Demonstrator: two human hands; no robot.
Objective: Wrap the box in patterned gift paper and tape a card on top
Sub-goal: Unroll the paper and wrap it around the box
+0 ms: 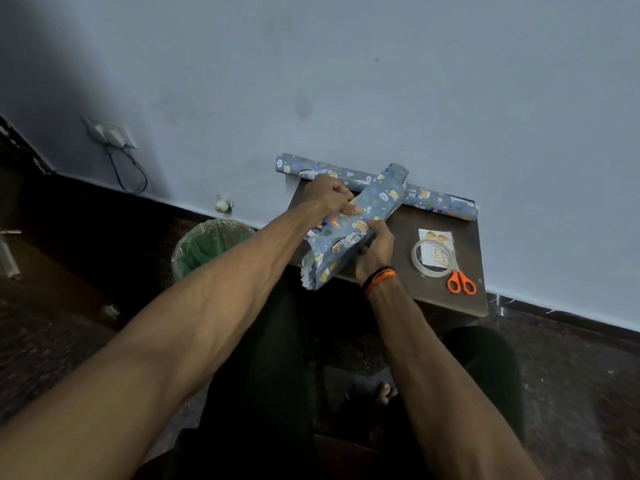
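A long box wrapped in blue patterned gift paper (360, 220) lies diagonally over the left part of the small dark table (446, 299). Loose paper sticks out at both of its ends. My left hand (327, 195) grips the paper on the box's upper left side, thumb pressed on top. My right hand (375, 245) holds the box from its lower right side. A white card (437, 239) lies on the table to the right, partly under a roll of clear tape (433, 258). The box itself is hidden by the paper.
A roll of the same gift paper (443, 202) lies along the wall at the table's back. Orange-handled scissors (461, 282) sit near the table's right front. A green-lined waste bin (207, 244) stands on the floor to the left.
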